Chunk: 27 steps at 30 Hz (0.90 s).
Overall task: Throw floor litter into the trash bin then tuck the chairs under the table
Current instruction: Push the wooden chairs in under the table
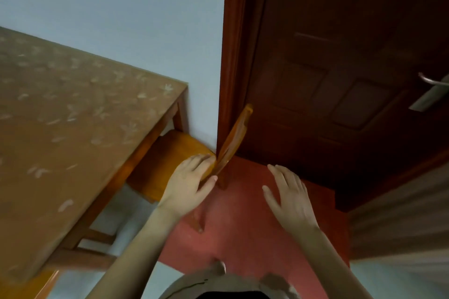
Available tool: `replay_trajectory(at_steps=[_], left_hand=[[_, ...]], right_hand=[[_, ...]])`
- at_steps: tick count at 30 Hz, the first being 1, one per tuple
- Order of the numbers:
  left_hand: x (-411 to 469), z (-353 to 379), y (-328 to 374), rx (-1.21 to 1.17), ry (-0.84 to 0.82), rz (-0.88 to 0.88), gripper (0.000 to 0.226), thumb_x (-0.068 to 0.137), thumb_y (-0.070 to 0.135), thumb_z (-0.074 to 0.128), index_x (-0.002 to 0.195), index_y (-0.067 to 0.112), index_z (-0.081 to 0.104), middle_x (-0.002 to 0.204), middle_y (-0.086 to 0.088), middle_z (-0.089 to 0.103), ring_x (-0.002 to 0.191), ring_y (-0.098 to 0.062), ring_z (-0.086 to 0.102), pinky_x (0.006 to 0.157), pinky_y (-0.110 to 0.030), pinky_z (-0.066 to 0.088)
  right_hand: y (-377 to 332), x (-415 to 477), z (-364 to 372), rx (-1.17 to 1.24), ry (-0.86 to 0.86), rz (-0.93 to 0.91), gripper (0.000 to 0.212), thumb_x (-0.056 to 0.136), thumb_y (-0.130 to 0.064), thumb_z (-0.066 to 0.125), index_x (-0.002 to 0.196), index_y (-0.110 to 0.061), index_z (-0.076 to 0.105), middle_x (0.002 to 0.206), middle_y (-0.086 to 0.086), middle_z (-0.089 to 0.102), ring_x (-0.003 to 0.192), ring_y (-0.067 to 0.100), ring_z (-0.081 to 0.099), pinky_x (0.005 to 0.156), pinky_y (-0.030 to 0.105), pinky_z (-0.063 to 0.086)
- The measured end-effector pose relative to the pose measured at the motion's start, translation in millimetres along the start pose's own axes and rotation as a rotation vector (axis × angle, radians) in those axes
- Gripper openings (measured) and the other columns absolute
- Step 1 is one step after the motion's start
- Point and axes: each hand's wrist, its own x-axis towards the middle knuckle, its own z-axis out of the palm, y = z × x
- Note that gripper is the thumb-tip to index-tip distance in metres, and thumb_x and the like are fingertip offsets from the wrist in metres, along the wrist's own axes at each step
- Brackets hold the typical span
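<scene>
One wooden chair [170, 153] stands at the right end of the desk [60, 116], its orange seat already partly beneath the cloth-covered top and its backrest [237, 133] close to the corner where the pale wall [121, 19] meets the dark door [340, 80]. The left hand [189, 179] holds the near end of that backrest, fingers [201, 160] laid along the seat side and thumb closing on the other. The right hand [289, 196] hovers just right of the chair over the red floor mat [243, 226], fingers [279, 175] spread wide and holding nothing. No litter shows on the floor in view, and no trash bin can be made out, so the litter step looks finished, though that is a judgement. The chair step seems under way: this seat looks only part-way in. An orange shape [24, 284] at the near left desk corner may be another chair awaiting a push; I cannot tell.
</scene>
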Motion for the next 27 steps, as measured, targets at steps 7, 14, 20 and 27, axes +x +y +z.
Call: replay_trajectory(at_steps=[7, 14, 20, 27], left_hand=[[65, 41, 19, 0.076, 0.039, -0.200, 0.049, 0.094, 0.043, 0.046, 0.136, 0.018, 0.050, 0.136, 0.000, 0.052, 0.129, -0.017, 0.043, 0.107, -0.028, 0.030], [98, 90, 78, 0.100, 0.159, -0.545, 0.049, 0.093, 0.045, 0.045, 0.134, 0.017, 0.052, 0.133, 0.002, 0.054, 0.125, -0.016, 0.046, 0.102, -0.035, 0.040], [106, 110, 89, 0.128, 0.191, -0.770, 0.056, 0.092, 0.053, 0.041, 0.137, 0.020, 0.048, 0.135, 0.003, 0.053, 0.124, -0.016, 0.047, 0.100, -0.032, 0.039], [103, 139, 60, 0.101, 0.060, -0.943, 0.066, 0.084, 0.069, 0.040, 0.135, 0.028, 0.049, 0.113, 0.005, 0.062, 0.104, -0.017, 0.056, 0.084, -0.030, 0.042]], right_hand=[[69, 113, 0, 0.068, -0.122, -0.228, 0.058, 0.095, -0.049, 0.033, 0.145, -0.020, 0.041, 0.144, 0.004, 0.046, 0.135, 0.021, 0.041, 0.110, 0.042, 0.034], [137, 210, 2, 0.107, -0.323, -0.524, 0.059, 0.095, -0.050, 0.034, 0.144, -0.020, 0.043, 0.143, 0.004, 0.048, 0.134, 0.022, 0.043, 0.109, 0.043, 0.038], [132, 276, 18, 0.093, -0.440, -0.900, 0.060, 0.096, -0.048, 0.032, 0.148, -0.019, 0.038, 0.150, 0.006, 0.042, 0.142, 0.023, 0.032, 0.119, 0.040, 0.020], [81, 309, 72, -0.014, -0.760, -1.075, 0.061, 0.091, -0.061, 0.049, 0.145, -0.033, 0.038, 0.146, -0.008, 0.044, 0.146, 0.019, 0.020, 0.120, 0.054, 0.006]])
